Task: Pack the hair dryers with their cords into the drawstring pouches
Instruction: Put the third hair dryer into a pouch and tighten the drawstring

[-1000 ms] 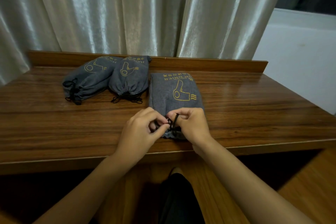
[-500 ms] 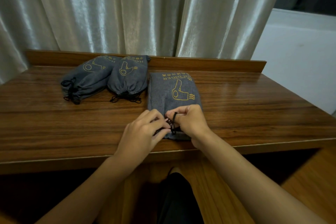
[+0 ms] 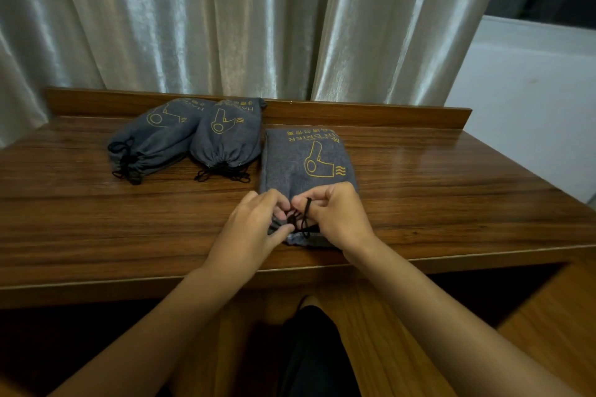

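Your left hand and right hand both pinch the black drawstring at the near mouth of a grey pouch on the table; two tied pouches lie far left

Two pouches lie left of the third pouch on the table.
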`<move>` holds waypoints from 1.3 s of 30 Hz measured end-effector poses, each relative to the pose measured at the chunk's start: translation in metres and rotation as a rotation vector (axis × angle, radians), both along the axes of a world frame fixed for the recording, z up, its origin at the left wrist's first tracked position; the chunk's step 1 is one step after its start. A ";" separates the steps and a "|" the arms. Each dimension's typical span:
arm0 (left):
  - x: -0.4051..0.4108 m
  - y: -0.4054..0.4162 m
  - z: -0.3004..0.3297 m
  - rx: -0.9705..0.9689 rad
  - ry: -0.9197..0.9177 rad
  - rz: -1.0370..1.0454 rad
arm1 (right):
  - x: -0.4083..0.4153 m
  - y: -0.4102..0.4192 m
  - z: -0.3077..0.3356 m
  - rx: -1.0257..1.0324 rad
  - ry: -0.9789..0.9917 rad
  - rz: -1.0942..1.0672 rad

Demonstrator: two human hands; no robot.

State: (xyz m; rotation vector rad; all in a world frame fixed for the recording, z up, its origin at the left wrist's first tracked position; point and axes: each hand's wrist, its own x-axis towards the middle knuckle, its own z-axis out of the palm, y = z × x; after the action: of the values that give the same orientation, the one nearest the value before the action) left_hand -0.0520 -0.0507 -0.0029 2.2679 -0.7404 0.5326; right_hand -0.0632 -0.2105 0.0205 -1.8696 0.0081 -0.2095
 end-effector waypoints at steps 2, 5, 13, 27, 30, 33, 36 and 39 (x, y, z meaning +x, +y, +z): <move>-0.001 -0.003 0.001 0.089 -0.052 0.017 | -0.004 0.000 0.002 -0.091 -0.054 -0.009; -0.005 -0.009 0.003 0.254 -0.146 0.113 | -0.011 0.001 0.003 -0.188 -0.121 -0.043; -0.002 -0.016 0.006 0.150 -0.046 0.155 | -0.023 0.004 -0.012 -0.121 -0.247 -0.149; 0.020 0.014 0.016 -0.406 0.769 -0.235 | -0.019 0.002 -0.022 -0.112 -0.267 -0.194; 0.020 0.013 0.017 -0.443 0.793 -0.158 | -0.020 0.000 -0.020 -0.100 -0.279 -0.173; 0.022 0.012 0.024 -0.441 0.654 -0.065 | -0.019 -0.005 -0.012 -0.264 -0.463 -0.230; 0.023 0.020 0.036 -0.196 0.266 0.036 | -0.013 -0.015 -0.004 -0.432 -0.536 -0.270; 0.020 0.036 0.037 -0.064 0.110 0.050 | -0.007 -0.034 -0.003 -0.401 -0.324 -0.322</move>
State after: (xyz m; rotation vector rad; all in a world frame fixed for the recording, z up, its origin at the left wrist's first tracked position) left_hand -0.0317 -0.0144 0.0341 2.2414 -0.6047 0.4441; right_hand -0.0699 -0.2443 0.0175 -2.2044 0.0474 -0.7831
